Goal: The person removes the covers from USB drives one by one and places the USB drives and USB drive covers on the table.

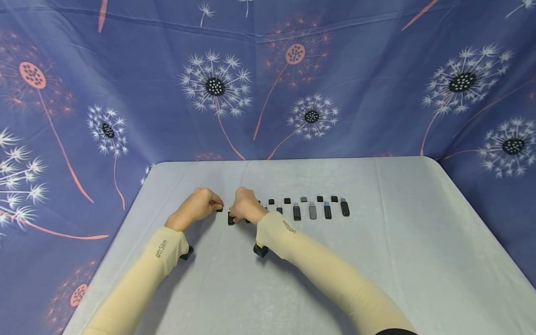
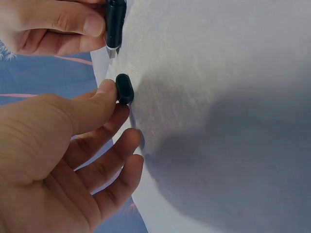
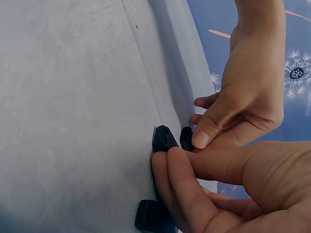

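My left hand [image 1: 200,203] pinches a small black USB stick cap [image 2: 125,89] between thumb and forefinger, its oval opening visible in the left wrist view. My right hand [image 1: 247,206] holds a black USB stick [image 2: 115,24] by its body, fingers along its sides. The stick's metal plug [image 2: 111,52] points toward the cap, with a small gap between them. In the right wrist view, another black stick [image 3: 150,216] lies just beside the right fingers. Parts of the row are hidden behind the right hand in the head view.
To the right, uncapped USB sticks stand in a row, among them a grey one [image 1: 312,211], one with a blue plug [image 1: 328,211] and a black end one [image 1: 345,207]. Several loose caps [image 1: 287,201] lie behind them on the pale tablecloth [image 1: 326,270]. A dandelion-patterned curtain [image 1: 360,121] borders the table.
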A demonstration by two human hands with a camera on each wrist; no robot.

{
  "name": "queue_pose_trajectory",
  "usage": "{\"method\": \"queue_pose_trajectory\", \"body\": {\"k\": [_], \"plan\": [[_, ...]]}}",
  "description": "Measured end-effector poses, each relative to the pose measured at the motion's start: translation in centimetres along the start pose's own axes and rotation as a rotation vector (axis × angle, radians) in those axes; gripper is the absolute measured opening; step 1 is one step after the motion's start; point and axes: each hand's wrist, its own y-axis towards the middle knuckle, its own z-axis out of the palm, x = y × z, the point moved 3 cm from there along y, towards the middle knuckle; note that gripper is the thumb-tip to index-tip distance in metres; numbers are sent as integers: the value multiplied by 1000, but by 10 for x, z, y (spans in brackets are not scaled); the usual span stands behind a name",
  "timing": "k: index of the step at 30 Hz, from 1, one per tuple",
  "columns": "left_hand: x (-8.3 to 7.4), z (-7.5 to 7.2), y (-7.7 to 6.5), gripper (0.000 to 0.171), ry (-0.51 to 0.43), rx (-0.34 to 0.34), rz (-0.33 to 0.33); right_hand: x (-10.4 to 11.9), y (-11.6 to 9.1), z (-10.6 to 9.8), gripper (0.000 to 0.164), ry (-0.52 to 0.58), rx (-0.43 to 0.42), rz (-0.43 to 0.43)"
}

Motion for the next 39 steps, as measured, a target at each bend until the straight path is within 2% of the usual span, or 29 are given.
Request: {"method": "queue_pose_trajectory", "body": {"k": [11, 21, 24, 28, 31, 34, 39], "plan": [[0, 1, 1, 11, 4, -5, 1, -3, 3, -1, 28, -27, -2, -14], [-2, 4, -1, 12, 16, -25, 38, -3, 1, 2, 12, 7, 16, -61], [-3, 4, -3, 13, 24, -37, 45, -3, -5, 2, 21, -22, 20, -126], [-3, 5, -6, 17, 31, -59, 26, -4, -20, 1, 45, -38, 43, -231], [-4, 5, -9, 19, 44, -93, 30, -9, -34, -2, 52, -43, 44, -305], [-9, 4, -11, 19, 70, -149, 41, -17, -47, -8, 47, -53, 27, -380], [-22, 1, -18, 22, 66, -215, 23, -33, -65, -16, 24, -42, 3, -486]]}}
